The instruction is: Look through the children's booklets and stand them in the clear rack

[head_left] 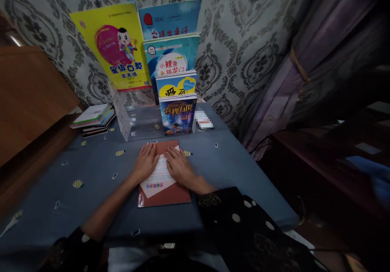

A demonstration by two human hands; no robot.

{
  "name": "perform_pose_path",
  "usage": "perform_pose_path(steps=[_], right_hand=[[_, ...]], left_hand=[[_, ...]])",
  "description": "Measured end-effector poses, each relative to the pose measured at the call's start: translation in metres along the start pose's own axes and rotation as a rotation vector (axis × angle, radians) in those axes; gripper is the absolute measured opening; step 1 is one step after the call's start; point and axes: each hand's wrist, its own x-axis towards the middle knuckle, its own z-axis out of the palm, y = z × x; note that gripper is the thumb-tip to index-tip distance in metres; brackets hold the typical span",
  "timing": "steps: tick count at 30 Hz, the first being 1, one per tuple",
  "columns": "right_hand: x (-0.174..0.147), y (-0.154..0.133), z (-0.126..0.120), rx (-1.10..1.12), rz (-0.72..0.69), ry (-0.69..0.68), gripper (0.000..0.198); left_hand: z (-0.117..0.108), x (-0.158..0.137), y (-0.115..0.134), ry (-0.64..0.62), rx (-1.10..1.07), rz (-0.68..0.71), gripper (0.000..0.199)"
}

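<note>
A reddish-brown book [178,197] lies flat on the blue tablecloth close to the table's front edge. On its cover, set at an angle, is a pale panel of printed text [160,172], upside down from where I look. My left hand [145,161] rests on the left side of the cover, fingers stretched out and pointing away from me. Over the right side lies my right hand [179,166], its fingers extended flat toward the top. Both palms face down on the book, and the hands cover parts of the panel.
Behind the book, a clear acrylic stand [123,117] holds several upright books, with a dark blue one [178,115] in front and a yellow one [117,48] at the left. A stack of books [94,119] lies farther left. A purple curtain [292,65] hangs at right.
</note>
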Motion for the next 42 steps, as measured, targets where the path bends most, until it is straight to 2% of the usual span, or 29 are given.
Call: perform_pose_path(steps=[3,9,14,21,26,31,34,42], right_hand=[[0.0,-0.002,-0.001,-0.007,0.009,-0.003,0.038],[0.002,-0.004,-0.004,0.019,0.011,-0.005,0.038],[0.003,0.001,-0.008,0.108,0.022,0.041,0.032],[0.02,0.042,-0.023,0.347,0.204,0.173,0.029],[0.029,0.064,-0.024,0.445,0.208,0.216,0.032],[0.032,0.068,-0.017,0.462,0.123,0.174,0.035],[0.032,0.067,-0.017,0.431,0.111,0.12,0.037],[0.031,0.057,-0.023,0.233,0.152,0.022,0.036]], left_hand=[[-0.004,0.011,0.003,-0.023,-0.024,0.085,0.055],[-0.014,0.038,0.004,-0.183,-0.14,0.276,0.053],[-0.014,0.057,0.006,-0.26,-0.204,0.359,0.055],[-0.001,0.069,0.02,-0.206,-0.256,0.44,0.066],[0.011,0.072,0.024,-0.107,-0.304,0.501,0.065],[0.008,0.068,0.026,-0.015,-0.309,0.571,0.051],[0.002,0.065,0.029,-0.005,-0.289,0.584,0.046],[-0.003,0.05,0.033,-0.036,-0.239,0.594,0.053]])
